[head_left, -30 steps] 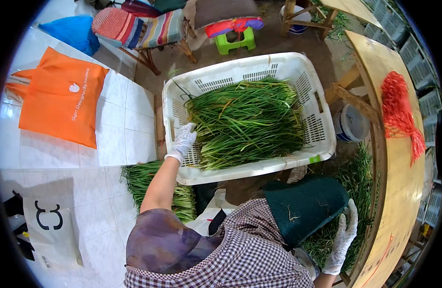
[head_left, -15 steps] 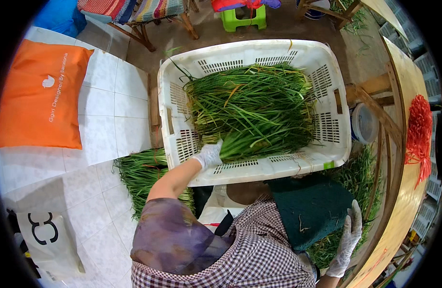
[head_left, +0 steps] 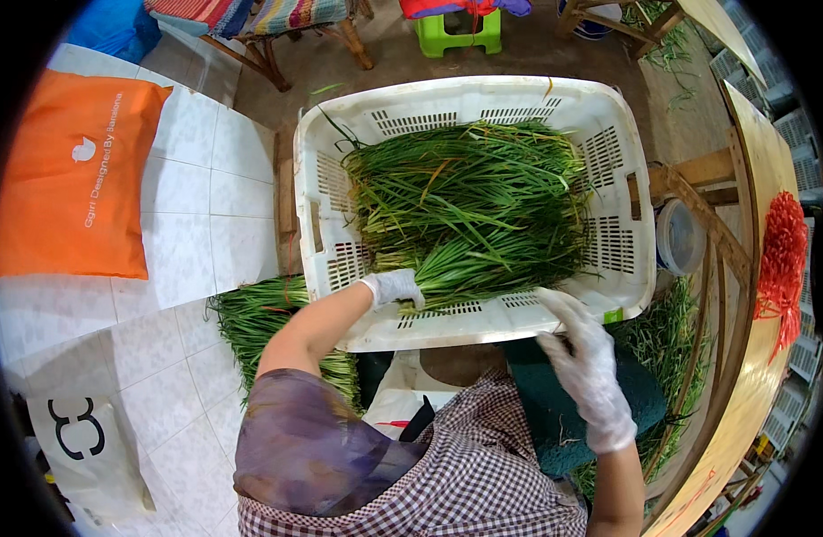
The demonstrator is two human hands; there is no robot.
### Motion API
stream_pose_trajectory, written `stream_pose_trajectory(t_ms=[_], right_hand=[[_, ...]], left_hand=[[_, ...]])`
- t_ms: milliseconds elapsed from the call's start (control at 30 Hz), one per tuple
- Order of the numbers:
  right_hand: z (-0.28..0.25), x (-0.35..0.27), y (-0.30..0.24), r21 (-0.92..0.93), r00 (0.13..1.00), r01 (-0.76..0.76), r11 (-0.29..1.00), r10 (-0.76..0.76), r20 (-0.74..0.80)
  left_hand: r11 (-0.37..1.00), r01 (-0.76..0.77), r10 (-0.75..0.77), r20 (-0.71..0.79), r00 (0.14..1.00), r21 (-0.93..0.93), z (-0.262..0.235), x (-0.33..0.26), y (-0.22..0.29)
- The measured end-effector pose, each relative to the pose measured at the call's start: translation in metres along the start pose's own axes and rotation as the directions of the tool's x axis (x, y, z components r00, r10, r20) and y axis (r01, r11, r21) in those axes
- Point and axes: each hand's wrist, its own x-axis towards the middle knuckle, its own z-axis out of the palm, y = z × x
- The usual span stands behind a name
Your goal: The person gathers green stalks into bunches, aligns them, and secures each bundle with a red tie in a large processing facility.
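A white plastic crate with slotted walls stands before me, with long green chives lying in it. At its near left corner my left hand, in a thin white glove, is closed around the pale stem ends of a bunch of chives. The leaves of that bunch fan out to the right over the pile. My right hand, gloved too, is raised above the crate's near right rim. Its fingers are spread and nothing is in them.
Tied chives lie left of the crate, by a tiled surface with an orange bag. A dark green cloth covers my lap. On the right are a clear tub, red ties on a wooden board, and loose greens.
My right hand has come up from beside the green cloth to the crate's near rim. The left hand has shifted slightly right and down, still holding chives.
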Motion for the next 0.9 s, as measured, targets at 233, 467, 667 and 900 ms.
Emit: stream_pose_trajectory(t_ms=[233, 467, 667, 900], right_hand=[[0.106, 0.071, 0.033, -0.618, 0.881, 0.473, 0.629, -0.351, 0.317], [0.096, 0.096, 0.055, -0.243, 0.807, 0.556, 0.795, -0.447, 0.385], [0.068, 0.081, 0.080, 0.098, 0.924, 0.381, 0.919, -0.378, -0.053], [-0.080, -0.035, 0.068, 0.659, 0.716, 0.508, 0.554, 0.153, -0.681]], left_hand=[[0.706, 0.115, 0.105, 0.263, 0.959, -0.699, 0.006, -0.037, 0.074], [0.690, -0.369, 0.548, 0.117, 0.828, -0.622, 0.004, -0.072, 0.127], [0.828, -0.554, 0.552, 0.052, 0.832, 0.082, -0.031, -0.125, 0.175], [0.593, -0.551, 0.681, 0.001, 0.732, -0.588, -0.036, -0.217, 0.203]])
